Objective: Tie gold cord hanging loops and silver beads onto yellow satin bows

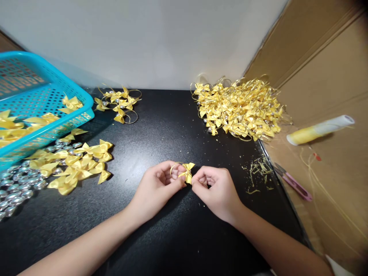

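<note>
Near the middle of the black table (161,126), a small yellow ribbon bow (188,171) with a loop of gold cord (172,168) is pinched between the thumb and fingers of my left hand (161,182). Close on its right side, my right hand (217,189) is closed, thumb and forefinger pressed together at the bow's edge. Whether those fingertips hold the ribbon or a thin cord end is too small to make out. Loose yellow bows (77,168) lie to the left, partly on top of silvery beads (17,188).
A turquoise basket (83,109) with more bows stands at left. Looped bows lie in a small group (120,103) and a large heap (241,109) at the back. On the right are cord scraps (258,170), pink-handled snips (296,185) and a yellow-white cord spool (319,130) on cardboard.
</note>
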{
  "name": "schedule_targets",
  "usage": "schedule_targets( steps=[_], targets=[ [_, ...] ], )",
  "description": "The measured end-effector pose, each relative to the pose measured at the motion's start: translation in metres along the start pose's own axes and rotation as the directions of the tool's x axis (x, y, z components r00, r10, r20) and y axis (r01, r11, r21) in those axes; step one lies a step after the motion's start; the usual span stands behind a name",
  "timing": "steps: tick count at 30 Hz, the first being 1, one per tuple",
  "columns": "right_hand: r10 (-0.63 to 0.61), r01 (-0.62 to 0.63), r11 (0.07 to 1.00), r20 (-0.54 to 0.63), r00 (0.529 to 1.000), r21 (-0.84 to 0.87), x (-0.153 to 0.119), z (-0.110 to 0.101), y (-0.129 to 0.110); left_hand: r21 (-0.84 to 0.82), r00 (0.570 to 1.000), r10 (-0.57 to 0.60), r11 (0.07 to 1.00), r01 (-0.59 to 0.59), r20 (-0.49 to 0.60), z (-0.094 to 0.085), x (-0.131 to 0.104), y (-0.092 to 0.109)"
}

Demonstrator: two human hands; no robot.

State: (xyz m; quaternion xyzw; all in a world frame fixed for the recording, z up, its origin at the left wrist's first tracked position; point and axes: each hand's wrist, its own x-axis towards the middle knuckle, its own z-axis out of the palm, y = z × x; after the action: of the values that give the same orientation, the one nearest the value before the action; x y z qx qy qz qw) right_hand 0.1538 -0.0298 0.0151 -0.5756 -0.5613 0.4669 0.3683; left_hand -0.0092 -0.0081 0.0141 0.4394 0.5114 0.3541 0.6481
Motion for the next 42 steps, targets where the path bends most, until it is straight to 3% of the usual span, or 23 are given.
schedule_targets(
  steps=[9, 19, 27, 42],
  targets=[
    [-0.051, 0.05, 0.999, 0.039, 0.998, 0.019, 0.0007, -0.0016, 0.0062, -0.101, 0.995, -0.065, 0.992, 0.073, 0.075, -0.0064, 0.0032, -0.0026],
    [-0.007, 0.001, 0.995, 0.065, 0.998, 0.103, 0.0021, -0.0029, 0.0065, -0.12, 0.992, -0.062, 0.99, 0.076, 0.11, -0.009, 0.0032, 0.0005],
    [0.025, -0.031, 0.998, 0.117, 0.993, 0.048, 0.0029, -0.0074, 0.0064, -0.063, 0.997, -0.01, 0.998, 0.015, 0.076, -0.006, 0.0006, -0.0044],
    [0.044, -0.046, 0.999, 0.097, 0.994, 0.023, 0.0021, -0.0078, 0.0054, -0.022, 0.999, 0.02, 1.0, -0.019, 0.047, -0.0031, -0.0014, -0.0045]
  ],
)
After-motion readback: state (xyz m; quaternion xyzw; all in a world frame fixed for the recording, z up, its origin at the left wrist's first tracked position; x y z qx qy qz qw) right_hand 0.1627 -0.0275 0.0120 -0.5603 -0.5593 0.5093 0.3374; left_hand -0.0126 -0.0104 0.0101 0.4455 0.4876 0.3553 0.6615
